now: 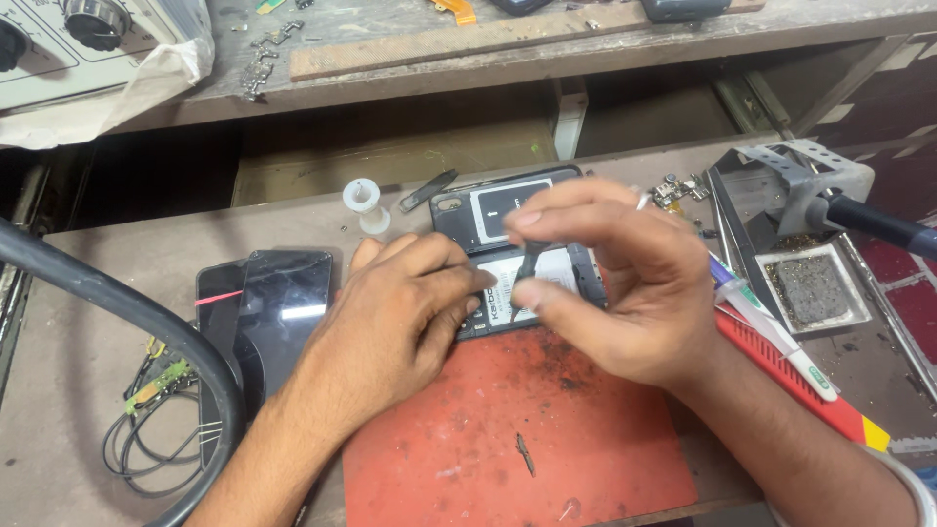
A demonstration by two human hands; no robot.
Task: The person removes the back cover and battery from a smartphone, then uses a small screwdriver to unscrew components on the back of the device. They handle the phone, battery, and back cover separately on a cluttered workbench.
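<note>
My left hand (395,322) presses down on the left side of a small opened black phone (547,278) that lies at the top edge of a red work mat (508,439). My right hand (610,283) hovers over the phone and pinches a thin dark tool (527,265) between thumb and forefinger, its tip pointing down at the phone's pale battery label. A second black phone back (493,205) lies just behind, partly hidden by my right fingers.
Two dark smartphones (273,307) lie left of the mat. A thick black hose (146,332) curves across the left side, over thin looped wires (146,429). A soldering iron stand (800,195) with sponge tray sits right, beside a white tube (771,327) and a red bar. A white spool (364,200) stands behind.
</note>
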